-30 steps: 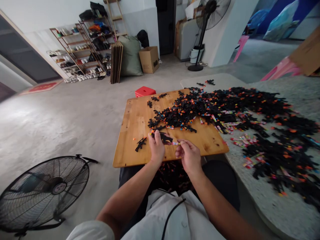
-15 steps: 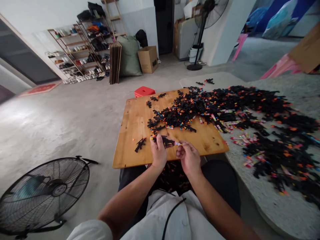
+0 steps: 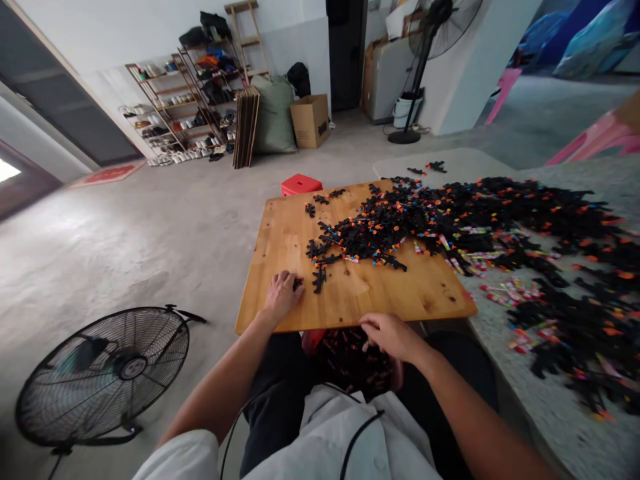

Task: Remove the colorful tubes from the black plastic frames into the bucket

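Note:
My left hand point(image 3: 283, 293) rests on the near left of the wooden board, fingers curled over a black toy gun point(image 3: 298, 283) that shows only in part. Another black toy gun point(image 3: 319, 279) lies just to its right. My right hand point(image 3: 393, 335) is at the board's near edge, above a reddish container point(image 3: 313, 341) between my legs, with many black toy pieces in it. Its fingers are bent together. A small bright piece point(image 3: 366, 346) shows beneath the fingertips; whether they grip it is unclear.
A big heap of black toy guns point(image 3: 380, 223) with orange tips covers the back right of the wooden board point(image 3: 270, 247) and spreads over the stone table point(image 3: 505, 373). Colourful tubes point(image 3: 510, 291) lie among them. A floor fan point(image 3: 133, 367) stands left, a red stool point(image 3: 301, 184) behind.
Both hands held one toy gun with a colourful tube above the board. They have parted: the left moved left onto another toy gun, the right came back over the container. The view turned slightly left.

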`<action>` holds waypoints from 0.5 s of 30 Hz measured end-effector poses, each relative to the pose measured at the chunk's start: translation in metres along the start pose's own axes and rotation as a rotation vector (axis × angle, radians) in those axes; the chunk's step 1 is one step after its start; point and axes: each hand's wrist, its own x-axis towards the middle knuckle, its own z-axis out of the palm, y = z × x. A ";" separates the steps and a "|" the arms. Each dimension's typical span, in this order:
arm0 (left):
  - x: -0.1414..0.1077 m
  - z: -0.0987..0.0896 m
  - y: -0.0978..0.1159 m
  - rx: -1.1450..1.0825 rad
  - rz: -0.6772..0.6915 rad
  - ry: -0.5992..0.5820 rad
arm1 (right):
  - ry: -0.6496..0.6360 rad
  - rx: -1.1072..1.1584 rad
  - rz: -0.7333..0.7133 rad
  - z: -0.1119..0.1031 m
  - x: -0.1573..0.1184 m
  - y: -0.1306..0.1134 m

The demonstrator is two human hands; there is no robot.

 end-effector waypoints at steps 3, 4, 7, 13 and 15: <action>-0.005 0.002 -0.002 -0.002 0.029 -0.023 | 0.288 -0.250 -0.011 -0.014 0.051 -0.016; -0.007 0.003 -0.001 -0.023 0.030 -0.014 | 0.372 -0.334 0.004 -0.020 0.069 -0.022; -0.011 0.003 0.004 -0.161 -0.016 0.007 | 0.490 -0.504 0.129 -0.030 0.115 -0.035; -0.019 0.003 0.029 -0.971 -0.216 -0.087 | 0.453 -0.562 0.273 -0.021 0.149 -0.046; -0.021 0.002 0.039 -1.173 -0.233 -0.097 | 0.446 -0.563 0.255 -0.018 0.147 -0.044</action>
